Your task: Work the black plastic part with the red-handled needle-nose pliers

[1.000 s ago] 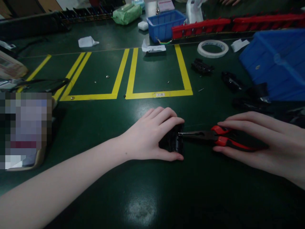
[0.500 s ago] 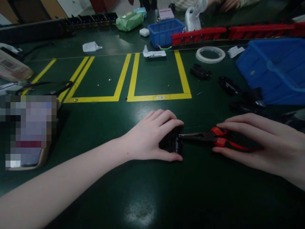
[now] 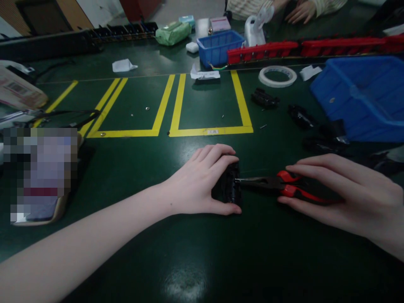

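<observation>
My left hand (image 3: 208,181) is closed round a small black plastic part (image 3: 232,185), thumb on its near end and fingers on its far end. It rests on the green tabletop (image 3: 195,252). In my right hand (image 3: 350,198) are needle-nose pliers (image 3: 268,182) with red handles, gripped between thumb and fingers. Their tips touch the right side of the black part, at a small shiny metal piece. Whether the jaws are pinched on that metal piece is too small to tell. Part of the black part is hidden under my left fingers.
Black plastic parts (image 3: 265,98) and a blue bin (image 3: 362,101) are at the right, near a roll of tape (image 3: 277,76). A phone (image 3: 44,176) lies at the left. Red racks (image 3: 265,51) and a small blue basket (image 3: 217,46) stand behind. A co-worker's hand (image 3: 301,11) shows across the table.
Both hands keep their hold, and the pliers' tips stay at the black part. The view has shifted slightly; little else differs.
</observation>
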A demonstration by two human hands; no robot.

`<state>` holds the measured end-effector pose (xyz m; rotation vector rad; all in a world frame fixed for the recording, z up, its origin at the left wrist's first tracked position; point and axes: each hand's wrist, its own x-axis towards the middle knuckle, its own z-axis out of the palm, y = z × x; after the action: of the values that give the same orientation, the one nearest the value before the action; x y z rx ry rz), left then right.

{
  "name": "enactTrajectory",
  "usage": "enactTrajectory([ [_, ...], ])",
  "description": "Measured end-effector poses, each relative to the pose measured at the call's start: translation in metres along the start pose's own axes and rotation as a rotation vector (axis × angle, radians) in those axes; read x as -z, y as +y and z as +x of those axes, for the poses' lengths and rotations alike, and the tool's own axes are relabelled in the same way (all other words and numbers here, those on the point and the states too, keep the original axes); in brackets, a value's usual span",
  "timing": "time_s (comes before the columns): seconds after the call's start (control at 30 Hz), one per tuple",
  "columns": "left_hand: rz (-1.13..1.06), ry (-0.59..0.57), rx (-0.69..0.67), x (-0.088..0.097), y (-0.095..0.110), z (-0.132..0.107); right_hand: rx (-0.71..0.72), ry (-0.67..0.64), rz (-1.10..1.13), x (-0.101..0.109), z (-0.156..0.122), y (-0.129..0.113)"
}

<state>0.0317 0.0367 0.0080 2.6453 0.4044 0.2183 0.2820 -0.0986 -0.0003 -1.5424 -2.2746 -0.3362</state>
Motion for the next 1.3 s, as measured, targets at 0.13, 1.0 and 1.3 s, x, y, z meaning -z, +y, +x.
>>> enactTrajectory([
  [0.13,0.011,0.000,0.001,-0.0011,-0.0010,0.0002,0.022,0.020,0.028,-0.0032,0.0010,0.0027],
  [1.0,0.059,-0.053,-0.049,0.0025,0.0034,-0.0009,0.088,0.158,0.022,-0.0051,0.0044,0.0056],
  [1.3,0.007,-0.042,-0.107,0.0035,0.0018,-0.0044,0.091,0.152,0.012,-0.0061,0.0073,0.0087],
])
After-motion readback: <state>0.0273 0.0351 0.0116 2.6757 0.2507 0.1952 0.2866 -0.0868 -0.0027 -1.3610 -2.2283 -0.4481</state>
